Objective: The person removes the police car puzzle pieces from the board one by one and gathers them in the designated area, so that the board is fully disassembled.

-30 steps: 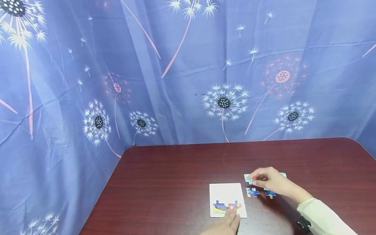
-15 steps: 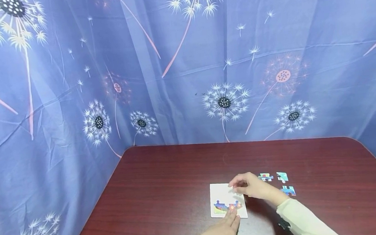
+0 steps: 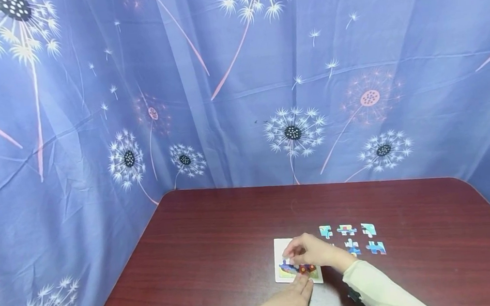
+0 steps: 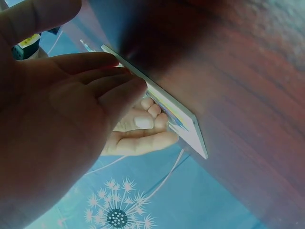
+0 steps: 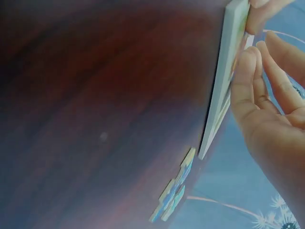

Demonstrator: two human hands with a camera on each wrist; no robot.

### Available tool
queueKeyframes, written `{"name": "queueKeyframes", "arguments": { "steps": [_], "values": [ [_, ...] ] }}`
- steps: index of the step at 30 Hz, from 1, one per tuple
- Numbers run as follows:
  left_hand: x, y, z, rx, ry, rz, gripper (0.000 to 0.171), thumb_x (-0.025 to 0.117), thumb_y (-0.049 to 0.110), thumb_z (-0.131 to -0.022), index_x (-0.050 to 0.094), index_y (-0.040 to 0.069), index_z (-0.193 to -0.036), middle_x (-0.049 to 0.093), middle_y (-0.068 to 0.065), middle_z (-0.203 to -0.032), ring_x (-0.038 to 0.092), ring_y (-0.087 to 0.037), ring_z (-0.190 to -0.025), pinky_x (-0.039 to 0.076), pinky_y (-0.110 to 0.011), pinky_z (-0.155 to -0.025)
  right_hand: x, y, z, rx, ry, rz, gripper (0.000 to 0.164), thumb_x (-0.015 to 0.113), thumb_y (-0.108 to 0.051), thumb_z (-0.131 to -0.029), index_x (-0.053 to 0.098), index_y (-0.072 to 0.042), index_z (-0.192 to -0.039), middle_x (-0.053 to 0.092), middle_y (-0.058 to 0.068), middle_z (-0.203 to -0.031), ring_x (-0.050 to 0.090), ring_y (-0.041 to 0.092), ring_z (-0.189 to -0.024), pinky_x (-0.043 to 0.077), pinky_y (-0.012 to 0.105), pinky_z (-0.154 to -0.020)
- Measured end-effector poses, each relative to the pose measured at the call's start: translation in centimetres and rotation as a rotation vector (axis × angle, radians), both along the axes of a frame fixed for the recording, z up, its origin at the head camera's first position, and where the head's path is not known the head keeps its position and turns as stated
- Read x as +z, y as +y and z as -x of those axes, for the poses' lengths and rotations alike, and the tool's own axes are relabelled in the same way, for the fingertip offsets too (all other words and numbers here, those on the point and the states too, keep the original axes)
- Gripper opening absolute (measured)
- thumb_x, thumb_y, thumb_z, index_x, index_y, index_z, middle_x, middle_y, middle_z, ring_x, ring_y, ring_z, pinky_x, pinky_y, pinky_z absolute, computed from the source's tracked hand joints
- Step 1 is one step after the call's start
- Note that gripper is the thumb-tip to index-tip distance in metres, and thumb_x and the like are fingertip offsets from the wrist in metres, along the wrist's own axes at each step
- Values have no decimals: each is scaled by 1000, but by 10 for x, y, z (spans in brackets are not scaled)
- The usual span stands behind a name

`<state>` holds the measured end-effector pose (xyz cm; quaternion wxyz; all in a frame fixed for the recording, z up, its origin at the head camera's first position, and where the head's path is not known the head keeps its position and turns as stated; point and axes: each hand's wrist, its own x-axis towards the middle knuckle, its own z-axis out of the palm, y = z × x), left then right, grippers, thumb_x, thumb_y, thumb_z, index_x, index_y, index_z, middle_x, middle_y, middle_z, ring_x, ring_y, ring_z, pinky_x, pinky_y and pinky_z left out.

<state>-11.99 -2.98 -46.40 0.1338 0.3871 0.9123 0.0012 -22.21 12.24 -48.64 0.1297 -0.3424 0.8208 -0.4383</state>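
Observation:
A white square puzzle board (image 3: 279, 246) lies on the table, with colourful jigsaw pieces (image 3: 286, 267) along its near side. My left hand (image 3: 280, 305) rests its straight fingers on the board's near edge, as the left wrist view (image 4: 62, 105) also shows. Over the board's left and middle part is my right hand (image 3: 312, 250), thumb and fingers bent close together at the pieces. In the right wrist view the right hand (image 5: 271, 95) is low at the board (image 5: 221, 90); whether a piece lies between its fingertips I cannot tell.
Right of the board lie loose jigsaw pieces in two rows, among them a top middle one (image 3: 346, 230) and a blue one (image 3: 376, 247); one is mostly hidden behind my right hand. A blue dandelion curtain (image 3: 235, 139) stands behind the brown table (image 3: 217, 233).
My right hand has moved left from the loose pieces to over the board, uncovering most of those pieces. My left hand has stayed at the board's near edge.

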Motion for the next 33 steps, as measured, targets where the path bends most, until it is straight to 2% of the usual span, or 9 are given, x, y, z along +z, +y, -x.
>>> {"name": "queueKeyframes", "arguments": {
  "steps": [4,8,13,16,25,33],
  "values": [
    [2,-1,0,-11,4,-2,71,62,31,-76,34,3,-135,30,-10,-141,23,-15,-130,25,-23,-103,0,-5,-1,-7,20,-35,13,65,-4,-75,67,-4,-88,60,3,-74,55,6,-68,47,20,-64],
    [2,0,1,-1,-6,-2,70,62,30,-77,34,3,-135,29,-8,-141,23,-13,-130,24,-22,-103,0,-9,-2,-6,1,-54,9,64,-4,-76,68,-5,-84,58,1,-73,53,5,-64,45,20,-60],
    [2,0,1,-38,36,14,71,63,31,-76,35,2,-134,32,-8,-140,25,-14,-130,24,-22,-103,0,-9,-1,-18,-3,-55,7,64,-4,-76,67,-5,-83,59,1,-72,53,5,-63,45,19,-59],
    [2,0,2,-53,61,17,71,64,30,-74,36,1,-133,33,-9,-139,26,-15,-129,25,-22,-103,1,-9,0,-20,-9,-40,8,65,-3,-75,66,-6,-83,61,2,-72,54,6,-63,45,20,-60],
    [4,-1,0,-22,22,-8,70,64,29,-75,36,2,-133,32,-8,-140,26,-14,-129,25,-22,-102,-1,-11,-1,-17,-81,-5,11,66,1,-72,63,-6,-81,63,4,-71,56,11,-62,47,21,-58],
    [2,0,0,-12,23,-17,70,64,29,-74,36,3,-133,32,-7,-140,26,-13,-129,25,-21,-102,0,-7,4,-2,-112,106,13,62,5,-72,61,-2,-84,63,11,-73,58,13,-64,48,23,-59]
  ]
}}
